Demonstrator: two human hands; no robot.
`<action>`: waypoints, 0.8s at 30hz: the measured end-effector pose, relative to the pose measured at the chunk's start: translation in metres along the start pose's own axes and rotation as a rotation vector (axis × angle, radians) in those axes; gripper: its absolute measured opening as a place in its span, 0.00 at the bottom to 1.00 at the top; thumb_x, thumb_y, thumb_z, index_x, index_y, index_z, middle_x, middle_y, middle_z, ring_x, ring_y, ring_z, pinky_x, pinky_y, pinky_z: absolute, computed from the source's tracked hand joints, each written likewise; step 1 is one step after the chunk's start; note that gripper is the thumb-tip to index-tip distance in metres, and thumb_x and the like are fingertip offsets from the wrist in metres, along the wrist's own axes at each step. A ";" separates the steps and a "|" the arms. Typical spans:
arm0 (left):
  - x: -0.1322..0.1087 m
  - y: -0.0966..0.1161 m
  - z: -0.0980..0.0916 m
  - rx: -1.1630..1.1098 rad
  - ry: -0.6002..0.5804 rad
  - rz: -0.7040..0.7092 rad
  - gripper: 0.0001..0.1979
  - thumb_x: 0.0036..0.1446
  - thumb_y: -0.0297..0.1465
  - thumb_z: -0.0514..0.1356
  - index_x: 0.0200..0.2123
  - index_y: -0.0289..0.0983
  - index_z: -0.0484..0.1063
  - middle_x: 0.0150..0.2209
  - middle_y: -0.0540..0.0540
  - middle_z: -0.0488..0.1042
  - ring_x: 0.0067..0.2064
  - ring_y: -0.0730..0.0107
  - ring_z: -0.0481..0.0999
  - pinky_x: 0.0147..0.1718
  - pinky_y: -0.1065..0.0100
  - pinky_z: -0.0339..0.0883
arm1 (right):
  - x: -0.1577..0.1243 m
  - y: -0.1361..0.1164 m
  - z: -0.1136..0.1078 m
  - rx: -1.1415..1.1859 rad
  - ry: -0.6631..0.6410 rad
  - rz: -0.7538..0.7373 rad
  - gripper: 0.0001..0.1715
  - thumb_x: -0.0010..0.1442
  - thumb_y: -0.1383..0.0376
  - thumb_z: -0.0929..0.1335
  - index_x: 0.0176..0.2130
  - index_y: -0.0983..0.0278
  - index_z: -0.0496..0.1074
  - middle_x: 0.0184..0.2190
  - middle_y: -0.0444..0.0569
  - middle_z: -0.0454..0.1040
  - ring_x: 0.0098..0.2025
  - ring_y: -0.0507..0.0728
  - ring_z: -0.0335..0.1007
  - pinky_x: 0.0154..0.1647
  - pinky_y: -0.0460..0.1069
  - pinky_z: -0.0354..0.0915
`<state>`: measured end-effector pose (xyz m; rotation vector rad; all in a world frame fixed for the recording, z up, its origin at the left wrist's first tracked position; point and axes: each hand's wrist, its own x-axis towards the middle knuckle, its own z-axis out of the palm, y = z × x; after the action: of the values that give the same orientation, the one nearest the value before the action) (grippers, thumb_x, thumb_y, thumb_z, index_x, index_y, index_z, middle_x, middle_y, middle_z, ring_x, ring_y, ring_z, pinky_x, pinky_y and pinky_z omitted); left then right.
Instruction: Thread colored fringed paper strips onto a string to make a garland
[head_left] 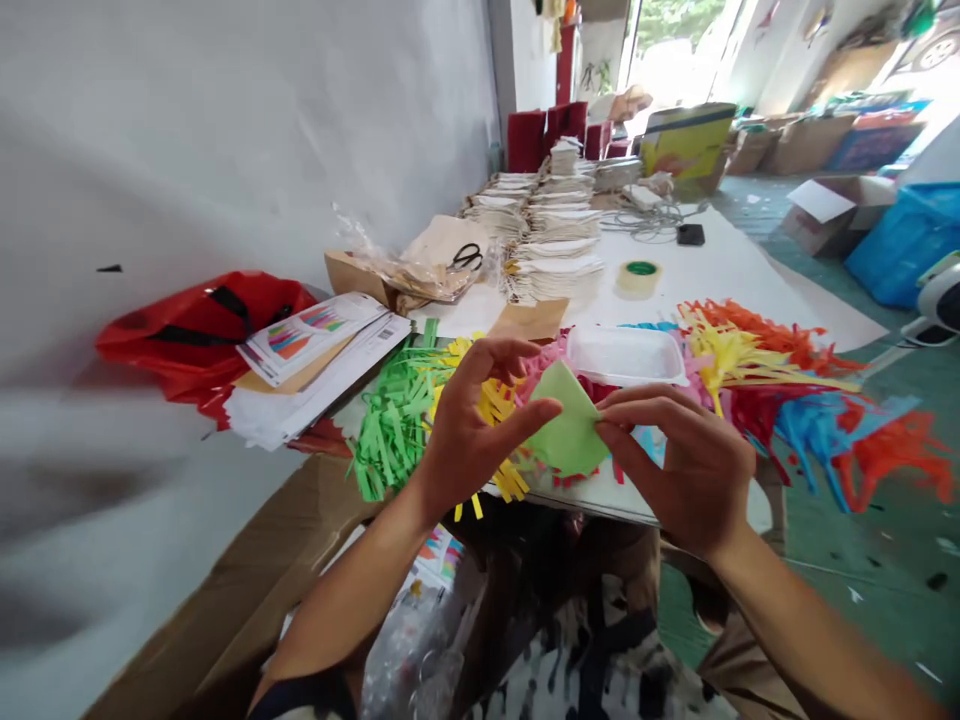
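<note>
A light green piece of paper (568,425) with a pointed top is up over the table's near edge. My right hand (686,465) pinches its right edge between thumb and fingers. On the other side, my left hand (476,425) is open, fingers curved and spread apart from the thumb. That thumb's tip overlaps the paper's left part; whether it touches I cannot tell. Green tissue fringe (394,420) and yellow fringe (499,405) lie beside and behind my left hand. Behind the paper is a clear plastic tray (626,355) on pink fringe.
Yellow (724,355), blue (810,430) and orange fringe (892,450) hang over the table's right side. Farther back are a tape roll (639,279), stacked paper bundles (555,240) and black scissors (467,257). A red bag (202,330) and printed sheets (311,340) lie left by the wall.
</note>
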<state>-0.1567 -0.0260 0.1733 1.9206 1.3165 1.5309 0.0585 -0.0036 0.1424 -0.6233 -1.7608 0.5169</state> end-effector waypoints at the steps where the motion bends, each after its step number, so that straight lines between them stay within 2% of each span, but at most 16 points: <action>1: -0.001 0.002 0.005 0.002 -0.028 -0.008 0.18 0.62 0.45 0.70 0.49 0.44 0.75 0.45 0.47 0.76 0.45 0.66 0.74 0.49 0.61 0.73 | -0.005 0.000 -0.008 -0.003 -0.001 -0.013 0.10 0.66 0.69 0.73 0.43 0.52 0.79 0.40 0.47 0.81 0.41 0.59 0.79 0.40 0.57 0.76; 4: -0.003 0.006 0.020 -0.014 -0.114 -0.027 0.12 0.62 0.42 0.70 0.44 0.43 0.76 0.42 0.48 0.76 0.44 0.67 0.74 0.48 0.61 0.73 | -0.016 0.000 -0.028 -0.023 -0.009 -0.030 0.12 0.65 0.70 0.73 0.44 0.52 0.79 0.41 0.46 0.81 0.42 0.58 0.79 0.40 0.56 0.77; 9: -0.002 0.009 0.049 -0.146 -0.225 -0.083 0.15 0.62 0.41 0.70 0.47 0.41 0.76 0.40 0.48 0.75 0.41 0.69 0.73 0.44 0.66 0.73 | -0.032 0.000 -0.052 -0.032 -0.016 -0.054 0.15 0.64 0.72 0.74 0.46 0.52 0.79 0.42 0.47 0.81 0.42 0.57 0.79 0.42 0.55 0.76; 12: -0.005 0.011 0.061 -0.130 -0.230 -0.081 0.11 0.62 0.39 0.70 0.39 0.40 0.75 0.39 0.49 0.74 0.42 0.69 0.73 0.44 0.66 0.72 | -0.041 -0.001 -0.065 -0.031 -0.010 -0.036 0.15 0.64 0.72 0.74 0.46 0.53 0.79 0.41 0.46 0.81 0.41 0.57 0.79 0.42 0.53 0.75; 14: -0.008 0.012 0.065 -0.152 -0.247 -0.075 0.11 0.62 0.39 0.70 0.35 0.40 0.74 0.39 0.48 0.74 0.43 0.67 0.74 0.45 0.65 0.72 | -0.047 0.002 -0.073 0.017 -0.066 0.021 0.10 0.66 0.67 0.74 0.46 0.53 0.80 0.42 0.47 0.81 0.42 0.57 0.79 0.43 0.53 0.75; 15: -0.010 0.012 0.065 -0.200 -0.290 -0.085 0.12 0.62 0.40 0.70 0.35 0.40 0.74 0.39 0.47 0.75 0.43 0.66 0.75 0.45 0.64 0.72 | -0.050 0.005 -0.077 0.076 -0.095 0.071 0.07 0.68 0.62 0.73 0.46 0.53 0.79 0.43 0.49 0.81 0.44 0.58 0.79 0.46 0.54 0.75; 16: -0.011 0.013 0.064 -0.266 -0.361 -0.101 0.12 0.62 0.41 0.69 0.35 0.40 0.74 0.39 0.46 0.75 0.43 0.65 0.75 0.44 0.63 0.73 | -0.053 0.009 -0.080 0.160 -0.112 0.131 0.09 0.69 0.56 0.71 0.48 0.54 0.79 0.46 0.50 0.80 0.47 0.60 0.79 0.49 0.55 0.75; 19: -0.016 0.016 0.061 -0.427 -0.650 -0.163 0.10 0.65 0.40 0.67 0.38 0.40 0.75 0.37 0.45 0.77 0.40 0.64 0.77 0.42 0.62 0.73 | -0.061 0.023 -0.084 0.416 -0.146 0.318 0.30 0.71 0.39 0.63 0.60 0.52 0.72 0.58 0.53 0.76 0.60 0.65 0.74 0.58 0.59 0.74; 20: -0.016 0.017 0.060 -0.447 -0.730 -0.187 0.09 0.66 0.39 0.66 0.38 0.39 0.76 0.37 0.44 0.77 0.40 0.64 0.77 0.42 0.63 0.73 | -0.065 0.026 -0.084 0.467 -0.203 0.367 0.34 0.71 0.37 0.61 0.64 0.52 0.69 0.61 0.53 0.74 0.63 0.65 0.71 0.60 0.60 0.73; 22: -0.018 0.017 0.060 -0.505 -0.839 -0.286 0.10 0.66 0.39 0.66 0.38 0.38 0.75 0.36 0.44 0.76 0.37 0.66 0.76 0.38 0.65 0.72 | -0.073 0.029 -0.082 0.512 -0.399 0.472 0.36 0.71 0.38 0.61 0.68 0.50 0.66 0.63 0.51 0.73 0.65 0.64 0.69 0.61 0.59 0.72; 24: -0.020 0.012 0.061 -0.628 -0.888 -0.463 0.13 0.65 0.40 0.66 0.37 0.37 0.71 0.32 0.47 0.73 0.31 0.71 0.73 0.31 0.70 0.67 | -0.083 0.027 -0.081 0.528 -0.551 0.608 0.33 0.70 0.40 0.65 0.65 0.51 0.71 0.59 0.49 0.76 0.61 0.63 0.73 0.59 0.56 0.73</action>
<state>-0.0966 -0.0322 0.1494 1.4392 0.6793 0.5975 0.1589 -0.0342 0.0856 -0.6649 -1.7958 1.6415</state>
